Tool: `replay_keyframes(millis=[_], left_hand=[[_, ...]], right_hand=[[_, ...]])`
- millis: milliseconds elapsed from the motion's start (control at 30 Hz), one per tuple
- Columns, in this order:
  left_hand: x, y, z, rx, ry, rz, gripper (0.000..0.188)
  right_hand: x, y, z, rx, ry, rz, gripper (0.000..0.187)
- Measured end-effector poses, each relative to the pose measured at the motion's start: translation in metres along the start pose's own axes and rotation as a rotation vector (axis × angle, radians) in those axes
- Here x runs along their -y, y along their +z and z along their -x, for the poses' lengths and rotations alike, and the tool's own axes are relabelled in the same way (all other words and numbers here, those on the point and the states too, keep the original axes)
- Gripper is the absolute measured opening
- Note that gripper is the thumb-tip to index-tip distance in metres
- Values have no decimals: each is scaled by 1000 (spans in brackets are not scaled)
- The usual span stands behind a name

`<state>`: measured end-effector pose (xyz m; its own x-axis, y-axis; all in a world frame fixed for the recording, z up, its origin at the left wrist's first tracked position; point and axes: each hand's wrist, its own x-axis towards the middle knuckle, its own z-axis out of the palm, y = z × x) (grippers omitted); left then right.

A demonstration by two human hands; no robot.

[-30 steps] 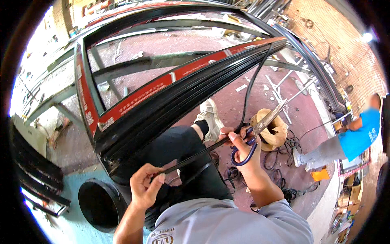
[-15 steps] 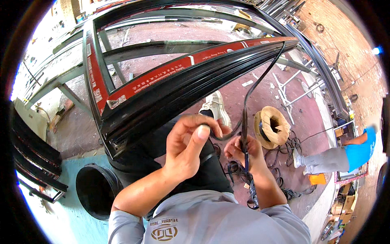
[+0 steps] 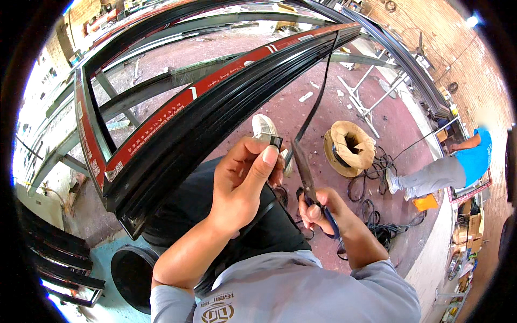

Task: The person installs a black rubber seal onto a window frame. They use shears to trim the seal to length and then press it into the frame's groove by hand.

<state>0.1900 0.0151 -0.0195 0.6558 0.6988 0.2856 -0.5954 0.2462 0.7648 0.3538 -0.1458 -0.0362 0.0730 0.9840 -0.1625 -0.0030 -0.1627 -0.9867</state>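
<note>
My left hand (image 3: pixel 239 183) pinches the end of a black rubber strip (image 3: pixel 318 102) between thumb and fingers. The strip hangs from the far end of the black frame profile (image 3: pixel 237 99) and runs down behind the scissors. In my right hand (image 3: pixel 326 207) is a pair of scissors (image 3: pixel 305 169) with dark blue handles, blades pointing up towards the strip near my left fingertips. Whether the blades touch the strip, I cannot tell. Red printed tape (image 3: pixel 215 81) lines the top of the frame.
A wrapped spool (image 3: pixel 350 148) and tangled black strip (image 3: pixel 377 226) lie on the floor to the right. A black bucket (image 3: pixel 132 277) stands at lower left beside stacked dark profiles (image 3: pixel 54 237). A person in blue (image 3: pixel 476 159) is at the right.
The scissors now angle up with their blades in plain sight beside the strip. The strip's loop between my hands is gone. My view has shifted, moving the frame left and up.
</note>
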Motion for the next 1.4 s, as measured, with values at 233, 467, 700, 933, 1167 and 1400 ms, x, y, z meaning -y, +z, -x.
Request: replay_keyframes(millis=[233, 467, 700, 933, 1167, 1400], left_hand=[[-2, -2, -2, 0, -46, -44, 15], [1, -7, -1, -15, -107, -22, 16], [3, -11, -1, -13, -109, -47, 15], [5, -14, 0, -17, -124, -41, 15], [5, -11, -1, -32, -128, -27, 15], [8, -10, -1, -33, -128, -36, 14]], right_hand=[[6, -4, -4, -88, -92, 230, 51], [11, -8, -8, -90, -94, 432, 57], [7, -9, -10, -66, -103, 473, 63], [8, -10, -9, -20, -83, 491, 68], [5, -9, -8, 4, -45, 448, 68], [-1, -6, -8, -16, -82, 442, 63]])
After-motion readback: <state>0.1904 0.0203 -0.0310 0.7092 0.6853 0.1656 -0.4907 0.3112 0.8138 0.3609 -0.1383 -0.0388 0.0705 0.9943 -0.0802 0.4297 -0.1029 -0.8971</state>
